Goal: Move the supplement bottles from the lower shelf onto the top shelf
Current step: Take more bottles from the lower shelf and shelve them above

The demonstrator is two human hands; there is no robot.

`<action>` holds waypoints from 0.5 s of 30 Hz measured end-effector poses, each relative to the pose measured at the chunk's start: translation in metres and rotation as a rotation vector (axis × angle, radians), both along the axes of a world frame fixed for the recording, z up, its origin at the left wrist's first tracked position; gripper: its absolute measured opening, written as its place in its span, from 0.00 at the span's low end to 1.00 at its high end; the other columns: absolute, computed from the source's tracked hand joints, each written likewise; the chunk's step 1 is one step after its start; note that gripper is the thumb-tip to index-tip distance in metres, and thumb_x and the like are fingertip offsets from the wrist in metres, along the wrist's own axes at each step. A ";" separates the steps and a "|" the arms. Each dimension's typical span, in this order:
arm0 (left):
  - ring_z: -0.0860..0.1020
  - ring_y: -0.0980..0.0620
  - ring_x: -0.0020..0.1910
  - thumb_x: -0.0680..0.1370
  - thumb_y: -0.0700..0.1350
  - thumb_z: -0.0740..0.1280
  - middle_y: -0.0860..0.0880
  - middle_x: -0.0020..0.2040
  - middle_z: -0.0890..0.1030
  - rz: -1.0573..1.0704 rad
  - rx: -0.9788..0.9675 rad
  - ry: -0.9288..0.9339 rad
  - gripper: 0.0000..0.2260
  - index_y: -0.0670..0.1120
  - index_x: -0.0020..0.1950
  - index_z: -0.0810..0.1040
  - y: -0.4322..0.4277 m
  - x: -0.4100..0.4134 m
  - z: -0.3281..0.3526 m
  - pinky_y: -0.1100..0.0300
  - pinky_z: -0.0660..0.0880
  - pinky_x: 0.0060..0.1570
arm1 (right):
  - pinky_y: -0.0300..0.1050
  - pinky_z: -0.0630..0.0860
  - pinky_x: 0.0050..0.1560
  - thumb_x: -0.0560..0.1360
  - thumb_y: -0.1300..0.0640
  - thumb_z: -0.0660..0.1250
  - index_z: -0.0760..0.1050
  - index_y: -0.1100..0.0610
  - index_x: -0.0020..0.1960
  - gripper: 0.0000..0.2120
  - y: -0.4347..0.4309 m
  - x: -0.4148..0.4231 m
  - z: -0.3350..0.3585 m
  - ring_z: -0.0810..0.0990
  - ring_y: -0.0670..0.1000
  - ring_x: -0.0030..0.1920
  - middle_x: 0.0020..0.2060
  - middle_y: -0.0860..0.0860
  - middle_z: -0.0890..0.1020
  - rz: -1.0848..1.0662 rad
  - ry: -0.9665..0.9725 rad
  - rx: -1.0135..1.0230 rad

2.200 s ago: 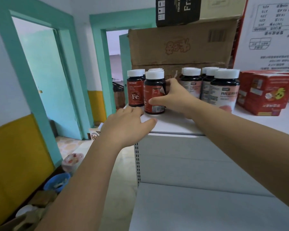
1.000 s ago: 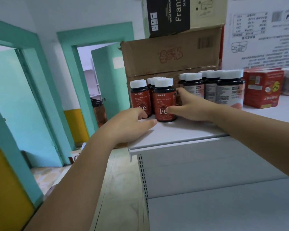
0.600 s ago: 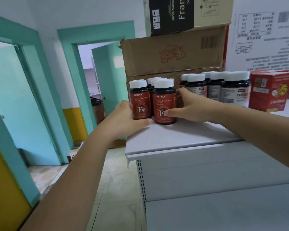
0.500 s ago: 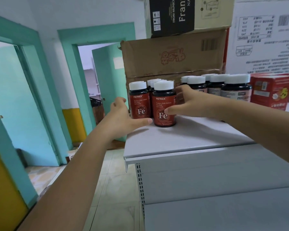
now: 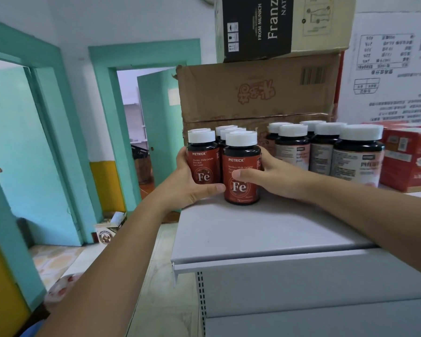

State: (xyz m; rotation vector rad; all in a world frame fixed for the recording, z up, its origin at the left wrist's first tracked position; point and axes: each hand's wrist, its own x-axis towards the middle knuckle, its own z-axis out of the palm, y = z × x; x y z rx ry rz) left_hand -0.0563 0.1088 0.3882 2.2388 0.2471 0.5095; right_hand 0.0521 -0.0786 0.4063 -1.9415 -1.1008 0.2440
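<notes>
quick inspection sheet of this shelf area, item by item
surface: grey top shelf, front part bare.
job's things: left red bottle and front red bottle upright at the shelf's left end, rear red bottles behind them; pale-label bottles grouped to the right.
clutter: brown cardboard box behind the bottles, black-and-cream box on it, red cartons far right.
grippers: left hand grips the left red bottle; right hand grips the front red bottle, thumb across its label.
cables: nothing seen.
surroundings: teal door frames, lower shelf below.
</notes>
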 end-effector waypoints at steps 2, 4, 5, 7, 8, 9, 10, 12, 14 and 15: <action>0.74 0.62 0.53 0.61 0.58 0.76 0.56 0.64 0.70 -0.011 -0.018 -0.025 0.56 0.53 0.78 0.43 0.003 0.003 -0.001 0.60 0.68 0.59 | 0.27 0.67 0.46 0.74 0.46 0.70 0.52 0.46 0.77 0.39 0.001 0.002 -0.001 0.73 0.38 0.55 0.63 0.41 0.71 0.010 0.012 0.020; 0.73 0.66 0.52 0.61 0.57 0.77 0.56 0.64 0.71 -0.020 -0.033 -0.050 0.55 0.53 0.78 0.44 0.006 0.006 -0.003 0.63 0.69 0.55 | 0.29 0.67 0.48 0.73 0.46 0.70 0.52 0.47 0.77 0.40 0.001 0.004 -0.003 0.73 0.38 0.55 0.62 0.40 0.72 0.008 0.031 0.032; 0.73 0.67 0.52 0.61 0.57 0.77 0.56 0.64 0.71 -0.023 -0.041 -0.062 0.55 0.53 0.78 0.44 0.008 0.008 -0.004 0.66 0.69 0.52 | 0.30 0.68 0.49 0.73 0.46 0.71 0.52 0.48 0.77 0.40 0.001 0.005 -0.004 0.73 0.37 0.54 0.60 0.39 0.72 0.010 0.039 0.043; 0.73 0.69 0.52 0.61 0.57 0.77 0.59 0.61 0.72 -0.030 -0.047 -0.075 0.55 0.54 0.78 0.45 0.010 0.011 -0.005 0.71 0.69 0.47 | 0.31 0.69 0.50 0.72 0.46 0.71 0.52 0.48 0.77 0.41 0.002 0.007 -0.005 0.73 0.34 0.53 0.57 0.36 0.72 0.013 0.053 0.058; 0.73 0.69 0.52 0.61 0.57 0.76 0.62 0.59 0.72 -0.033 -0.051 -0.080 0.55 0.54 0.78 0.45 0.010 0.012 -0.005 0.73 0.68 0.46 | 0.32 0.69 0.51 0.72 0.45 0.72 0.52 0.48 0.77 0.41 0.002 0.007 -0.005 0.73 0.34 0.53 0.56 0.35 0.72 0.013 0.062 0.069; 0.73 0.69 0.51 0.61 0.57 0.76 0.64 0.57 0.72 -0.034 -0.059 -0.088 0.54 0.53 0.77 0.46 0.010 0.012 -0.006 0.75 0.68 0.44 | 0.33 0.69 0.52 0.71 0.43 0.72 0.52 0.47 0.77 0.42 0.001 0.007 -0.003 0.74 0.35 0.54 0.58 0.36 0.73 0.013 0.072 0.082; 0.73 0.69 0.51 0.61 0.57 0.76 0.65 0.56 0.72 -0.032 -0.067 -0.097 0.53 0.53 0.77 0.46 0.011 0.013 -0.006 0.75 0.69 0.43 | 0.34 0.70 0.53 0.70 0.40 0.72 0.52 0.47 0.77 0.44 0.001 0.007 -0.002 0.74 0.38 0.56 0.60 0.38 0.73 0.008 0.067 0.094; 0.74 0.69 0.51 0.61 0.56 0.76 0.64 0.56 0.72 -0.034 -0.074 -0.104 0.53 0.53 0.77 0.47 0.012 0.014 -0.007 0.74 0.69 0.44 | 0.38 0.69 0.58 0.65 0.34 0.72 0.51 0.45 0.77 0.49 0.001 0.006 -0.001 0.74 0.41 0.61 0.64 0.39 0.71 -0.008 0.038 0.101; 0.73 0.68 0.52 0.63 0.55 0.77 0.63 0.58 0.72 -0.039 -0.072 -0.096 0.53 0.53 0.78 0.47 0.014 0.014 -0.007 0.74 0.69 0.44 | 0.41 0.68 0.63 0.63 0.33 0.72 0.51 0.44 0.77 0.51 0.001 0.007 0.000 0.73 0.43 0.63 0.65 0.40 0.71 -0.015 0.021 0.090; 0.73 0.68 0.51 0.64 0.54 0.77 0.61 0.59 0.72 -0.037 -0.064 -0.091 0.52 0.52 0.78 0.47 0.014 0.015 -0.008 0.74 0.69 0.44 | 0.42 0.68 0.65 0.63 0.33 0.72 0.51 0.44 0.77 0.51 0.002 0.007 0.000 0.74 0.43 0.63 0.65 0.40 0.72 -0.017 0.013 0.080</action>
